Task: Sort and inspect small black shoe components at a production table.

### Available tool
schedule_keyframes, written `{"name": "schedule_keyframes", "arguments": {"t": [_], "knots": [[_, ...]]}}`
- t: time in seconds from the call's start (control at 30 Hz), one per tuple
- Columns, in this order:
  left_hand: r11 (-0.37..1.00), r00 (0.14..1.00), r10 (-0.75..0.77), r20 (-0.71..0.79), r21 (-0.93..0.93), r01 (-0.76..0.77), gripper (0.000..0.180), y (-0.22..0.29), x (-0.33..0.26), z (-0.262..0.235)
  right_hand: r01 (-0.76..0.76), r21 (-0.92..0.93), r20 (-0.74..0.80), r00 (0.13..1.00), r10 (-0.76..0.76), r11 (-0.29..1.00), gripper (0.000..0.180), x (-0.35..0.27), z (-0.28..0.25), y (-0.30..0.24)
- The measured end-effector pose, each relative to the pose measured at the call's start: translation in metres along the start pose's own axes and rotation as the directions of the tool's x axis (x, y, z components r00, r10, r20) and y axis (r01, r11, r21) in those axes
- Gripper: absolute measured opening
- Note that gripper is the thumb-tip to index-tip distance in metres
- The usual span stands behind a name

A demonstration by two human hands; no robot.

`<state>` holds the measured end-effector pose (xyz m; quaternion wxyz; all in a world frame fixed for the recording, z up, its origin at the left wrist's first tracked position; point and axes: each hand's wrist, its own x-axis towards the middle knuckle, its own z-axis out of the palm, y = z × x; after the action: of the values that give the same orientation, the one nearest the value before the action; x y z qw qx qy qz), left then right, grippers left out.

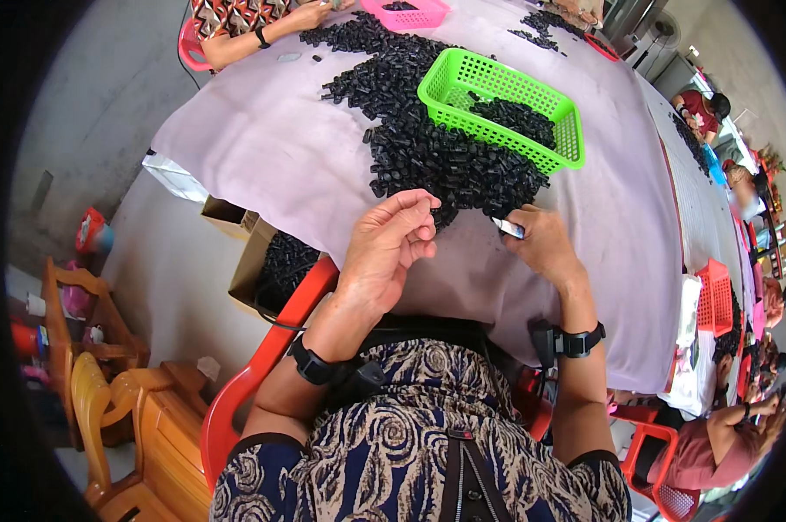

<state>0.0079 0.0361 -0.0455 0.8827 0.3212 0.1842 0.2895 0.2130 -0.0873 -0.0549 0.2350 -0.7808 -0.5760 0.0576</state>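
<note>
My left hand is raised over the near edge of the pile, its thumb and forefinger pinched on a small black piece, mostly covered by the fingertips. My right hand is closed round a small knife-like tool with a pale, shiny end that points left toward the pile. In front of both hands spreads a heap of small black plastic parts on the lilac tablecloth. Just beyond it, a green perforated basket holds more such parts.
A pink basket stands at the far side, near another person's arm. Below the table's left edge, a cardboard box contains black parts. My red chair and wooden chairs are at left. Several people work at right.
</note>
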Motion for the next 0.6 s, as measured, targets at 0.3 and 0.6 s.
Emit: {"name": "schedule_keyframes", "arguments": {"t": [0.3,0.6], "knots": [[0.997,0.999,-0.024,0.029,0.072,0.022,0.013,-0.003,0.001,-0.001,-0.062,0.499,-0.031,0.996,0.089,0.864,0.018,0.007,0.000,-0.027],[0.997,0.996,0.009,0.093,0.072,-0.016,0.023,0.004,-0.011,0.010,0.006,0.844,-0.013,1.000,0.009,0.537,0.018,0.022,-0.015,-0.097]]}}
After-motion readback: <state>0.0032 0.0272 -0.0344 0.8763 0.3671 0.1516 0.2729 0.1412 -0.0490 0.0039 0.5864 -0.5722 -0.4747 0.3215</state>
